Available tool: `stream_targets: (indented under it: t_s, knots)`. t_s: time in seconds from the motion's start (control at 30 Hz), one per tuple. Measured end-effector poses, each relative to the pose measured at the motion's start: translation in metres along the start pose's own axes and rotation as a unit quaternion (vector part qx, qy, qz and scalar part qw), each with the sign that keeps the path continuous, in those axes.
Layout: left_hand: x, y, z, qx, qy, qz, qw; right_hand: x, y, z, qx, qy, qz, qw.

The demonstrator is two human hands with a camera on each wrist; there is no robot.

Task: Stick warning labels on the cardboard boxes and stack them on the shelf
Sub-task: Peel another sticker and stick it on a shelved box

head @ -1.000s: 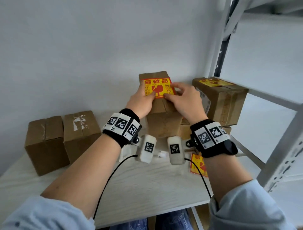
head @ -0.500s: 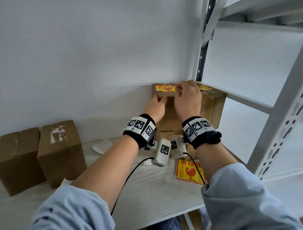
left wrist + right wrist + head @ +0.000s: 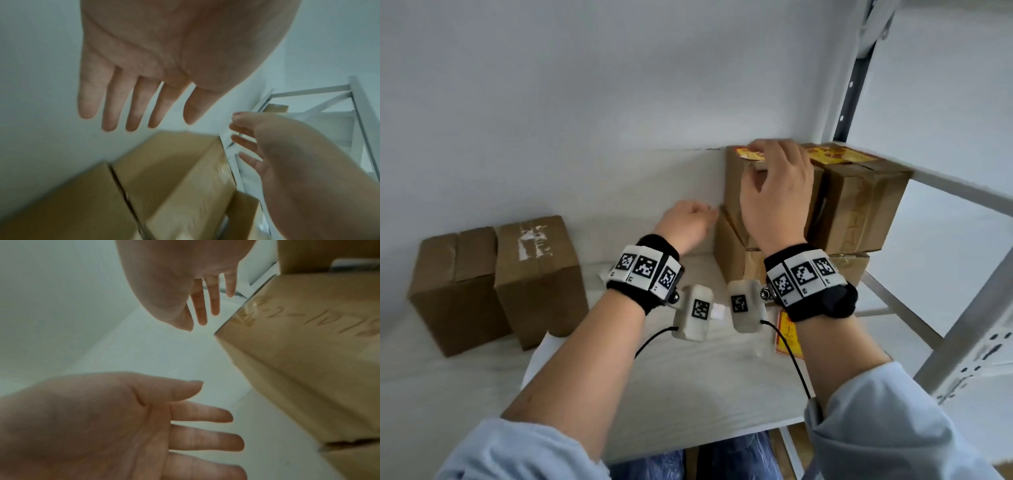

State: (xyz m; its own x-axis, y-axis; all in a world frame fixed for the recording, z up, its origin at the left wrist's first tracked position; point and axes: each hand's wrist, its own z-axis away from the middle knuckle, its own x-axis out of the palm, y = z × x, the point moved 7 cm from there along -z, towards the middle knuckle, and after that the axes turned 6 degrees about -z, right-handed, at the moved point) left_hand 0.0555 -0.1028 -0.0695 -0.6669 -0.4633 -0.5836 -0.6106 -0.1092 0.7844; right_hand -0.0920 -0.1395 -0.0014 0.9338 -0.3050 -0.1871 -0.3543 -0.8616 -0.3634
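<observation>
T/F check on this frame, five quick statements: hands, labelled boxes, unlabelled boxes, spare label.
1. Both hands are empty with fingers spread. True: the left hand and right hand hold nothing.
2. Two upper stacked boxes carry yellow-red labels on top. True: the left stacked box and the right stacked box both do.
3. The two boxes at the left of the table are labelled. False: the unlabelled boxes show only tape and torn white residue.
4. A spare label lies on the table near the right wrist. True: spare label.
5. The left hand presses on a box top. False: it hangs in the air beside the stack.
</observation>
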Motion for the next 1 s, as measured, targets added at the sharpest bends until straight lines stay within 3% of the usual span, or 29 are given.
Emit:
stream_targets:
  t_s: [0.13, 0.23, 0.37, 0.47, 0.57, 0.67, 0.77, 0.87, 1.0]
  knots:
    - [-0.059, -0.032, 0.035, -0.047, 0.046, 0.004, 0.998, 0.024, -0.033, 0.017, 0.024, -0.018, -0.095, 0.995]
    - [-0.097, -0.055, 0.067, -0.065, 0.111, 0.051, 0.99, 0.057, -0.045, 0.038, 0.086, -0.091, -0.14, 0.982]
    - [-0.137, -0.084, 0.099, -0.078, 0.215, 0.008, 0.973, 0.108, -0.057, 0.075, 0.158, -0.264, -0.123, 0.944]
    - [-0.157, -0.1, 0.115, -0.094, 0.255, -0.099, 0.957, 0.139, -0.055, 0.104, 0.193, -0.441, -0.039, 0.876]
    - [-0.163, -0.125, 0.12, -0.162, 0.204, -0.149, 0.954, 0.148, -0.024, 0.123, 0.223, -0.566, 0.078, 0.789]
    - [-0.155, -0.143, 0.122, -0.197, 0.144, -0.099, 0.965, 0.143, 0.016, 0.138, 0.236, -0.624, 0.196, 0.719]
    - [-0.143, -0.145, 0.118, -0.205, 0.121, -0.119, 0.964, 0.137, 0.034, 0.161, 0.256, -0.666, 0.236, 0.66]
    - [-0.133, -0.145, 0.114, -0.218, 0.097, -0.147, 0.96, 0.135, 0.029, 0.178, 0.252, -0.687, 0.248, 0.635]
    - [-0.124, -0.149, 0.108, -0.205, 0.089, -0.122, 0.967, 0.144, -0.001, 0.182, 0.234, -0.679, 0.207, 0.664]
